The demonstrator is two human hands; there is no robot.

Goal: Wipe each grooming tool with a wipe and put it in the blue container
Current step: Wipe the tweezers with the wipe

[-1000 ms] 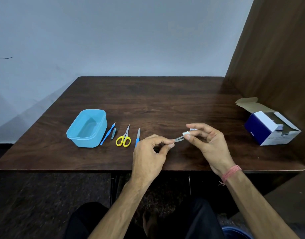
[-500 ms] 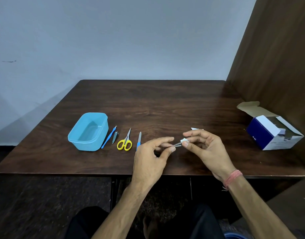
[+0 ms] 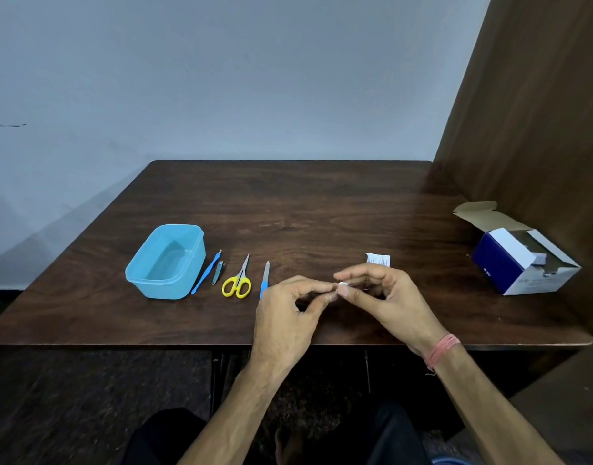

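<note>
1. While pinching a small white wipe (image 3: 342,284) in the right hand (image 3: 390,298), rubbing a thin metal tool, mostly hidden, gripped in the left hand (image 3: 290,315).
2. Lying empty at the table's left: the blue container (image 3: 166,263).
3. Waiting beside it, unwiped: blue stick (image 3: 206,272), clipper (image 3: 218,272), yellow scissors (image 3: 238,281), file (image 3: 265,278).

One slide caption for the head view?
Both hands rub a small wipe along a thin tool; blue container empty.
</note>
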